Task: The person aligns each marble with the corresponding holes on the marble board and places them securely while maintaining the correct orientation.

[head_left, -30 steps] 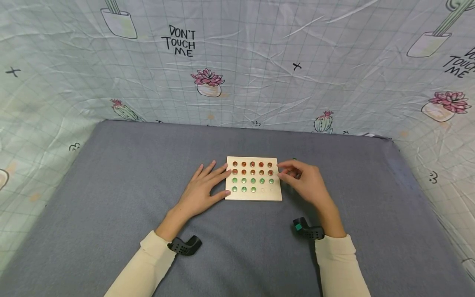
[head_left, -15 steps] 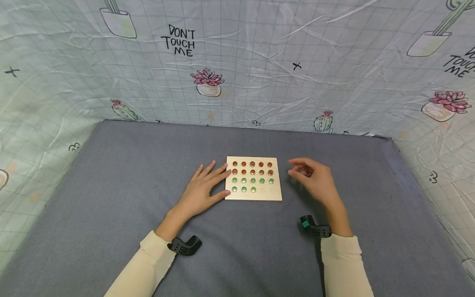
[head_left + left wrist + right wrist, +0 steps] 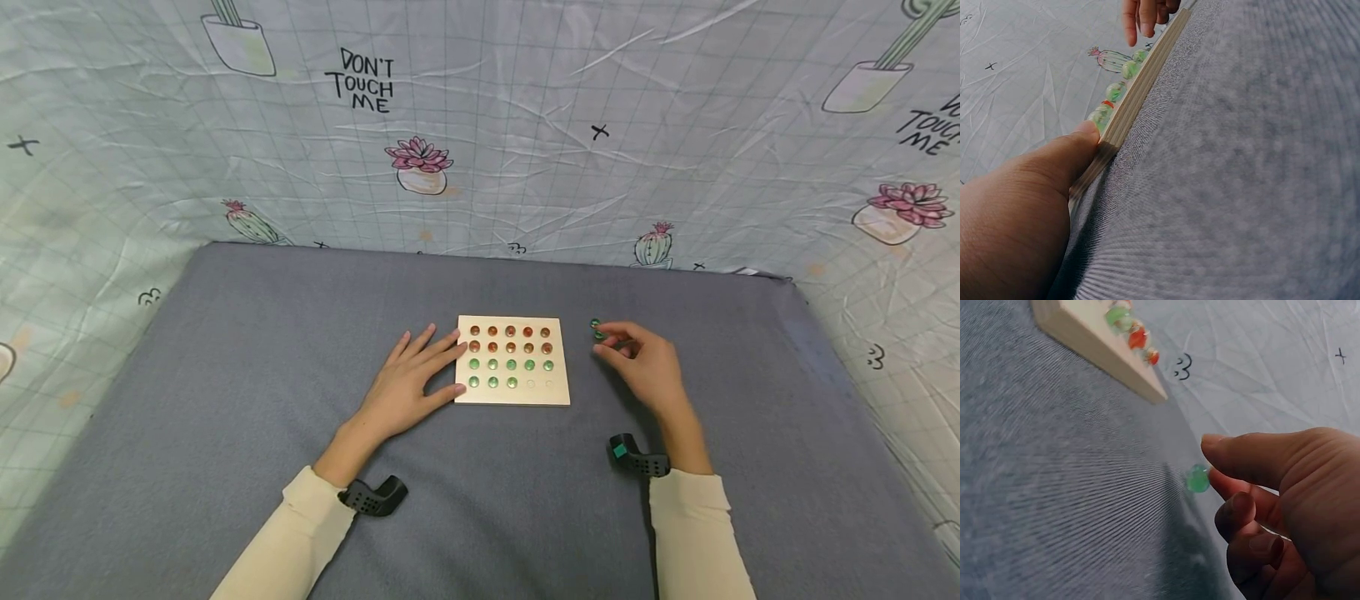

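Observation:
A pale wooden board (image 3: pixel 540 394) lies on the cloth, with rows of red-orange marbles (image 3: pixel 510 332) above rows of green marbles (image 3: pixel 492 365). Two round hollows show at the right of its lowest row. My left hand (image 3: pixel 408 387) lies spread at the board's left edge, fingertips and thumb on it; the left wrist view shows the thumb by the corner. Right of the board, my right hand (image 3: pixel 643 362) has bent fingers, thumb and forefinger apart. Two loose green marbles (image 3: pixel 595 323) lie at its fingertips; in the right wrist view, a green marble (image 3: pixel 1197 479) shows beside the forefinger.
Grey cloth (image 3: pixel 300 333) covers the table around the board. A pale grid-patterned curtain (image 3: pixel 510 167) with printed cacti stands behind and at both sides. Black wrist cameras (image 3: pixel 373 497) are worn on both forearms.
My right hand has moved right, away from the board's edge, its fingertips now beside the loose green marbles, which have come into view. The left hand and board have stayed put.

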`<action>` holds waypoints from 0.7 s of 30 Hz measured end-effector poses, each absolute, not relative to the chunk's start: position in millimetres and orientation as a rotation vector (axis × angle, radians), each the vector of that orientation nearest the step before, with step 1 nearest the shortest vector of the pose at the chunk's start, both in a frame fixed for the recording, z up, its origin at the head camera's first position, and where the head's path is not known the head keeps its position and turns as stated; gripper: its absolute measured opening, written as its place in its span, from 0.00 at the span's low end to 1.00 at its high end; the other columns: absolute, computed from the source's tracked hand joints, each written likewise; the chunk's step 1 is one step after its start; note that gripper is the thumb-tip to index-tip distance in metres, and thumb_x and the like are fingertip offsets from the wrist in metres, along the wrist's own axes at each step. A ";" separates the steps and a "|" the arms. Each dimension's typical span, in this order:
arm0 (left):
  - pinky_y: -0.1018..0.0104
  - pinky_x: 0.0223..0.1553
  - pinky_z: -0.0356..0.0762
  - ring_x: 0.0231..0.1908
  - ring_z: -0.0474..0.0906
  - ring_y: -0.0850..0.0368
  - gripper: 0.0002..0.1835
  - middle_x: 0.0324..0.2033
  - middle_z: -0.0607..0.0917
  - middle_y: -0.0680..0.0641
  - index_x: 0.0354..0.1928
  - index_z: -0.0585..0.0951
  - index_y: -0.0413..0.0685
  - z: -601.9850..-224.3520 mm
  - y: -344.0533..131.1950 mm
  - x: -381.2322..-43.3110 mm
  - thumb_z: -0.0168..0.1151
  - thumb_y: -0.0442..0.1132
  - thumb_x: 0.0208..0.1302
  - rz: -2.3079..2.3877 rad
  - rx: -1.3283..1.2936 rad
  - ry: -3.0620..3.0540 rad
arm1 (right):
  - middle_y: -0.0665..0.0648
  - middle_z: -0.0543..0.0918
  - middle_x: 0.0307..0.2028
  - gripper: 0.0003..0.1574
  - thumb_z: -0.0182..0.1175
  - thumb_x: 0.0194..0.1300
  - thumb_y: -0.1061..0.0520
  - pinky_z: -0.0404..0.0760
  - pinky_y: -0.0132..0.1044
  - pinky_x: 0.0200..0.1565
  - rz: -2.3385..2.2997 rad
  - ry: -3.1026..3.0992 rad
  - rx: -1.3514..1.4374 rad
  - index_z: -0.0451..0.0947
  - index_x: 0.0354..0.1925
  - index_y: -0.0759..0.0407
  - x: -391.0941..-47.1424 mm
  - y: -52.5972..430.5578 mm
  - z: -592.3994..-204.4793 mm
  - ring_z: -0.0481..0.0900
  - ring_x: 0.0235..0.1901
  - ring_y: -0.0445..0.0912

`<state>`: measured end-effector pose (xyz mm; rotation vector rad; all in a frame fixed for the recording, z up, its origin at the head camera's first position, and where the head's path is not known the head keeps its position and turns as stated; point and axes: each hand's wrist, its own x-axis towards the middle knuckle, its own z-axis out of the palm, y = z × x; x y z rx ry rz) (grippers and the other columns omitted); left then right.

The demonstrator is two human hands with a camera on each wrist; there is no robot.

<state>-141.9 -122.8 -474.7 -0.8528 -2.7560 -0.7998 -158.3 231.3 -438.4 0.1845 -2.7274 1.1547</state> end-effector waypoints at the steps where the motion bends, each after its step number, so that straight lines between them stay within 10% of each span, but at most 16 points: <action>1: 0.48 0.70 0.38 0.71 0.50 0.47 0.33 0.69 0.64 0.51 0.69 0.68 0.56 -474.5 -122.7 -141.8 0.60 0.57 0.64 -0.800 -0.852 -2.757 | 0.55 0.82 0.33 0.18 0.69 0.60 0.57 0.66 0.29 0.23 1.157 -2.718 0.180 0.82 0.49 0.58 -158.8 231.7 -440.2 0.71 0.24 0.43; 21: 0.47 0.70 0.38 0.71 0.50 0.48 0.33 0.69 0.64 0.51 0.69 0.68 0.56 -474.6 -122.5 -141.6 0.59 0.57 0.64 -0.789 -0.853 -2.762 | 0.58 0.80 0.35 0.19 0.69 0.58 0.62 0.68 0.34 0.25 1.047 -2.676 0.143 0.82 0.50 0.60 -162.6 227.0 -456.2 0.72 0.24 0.46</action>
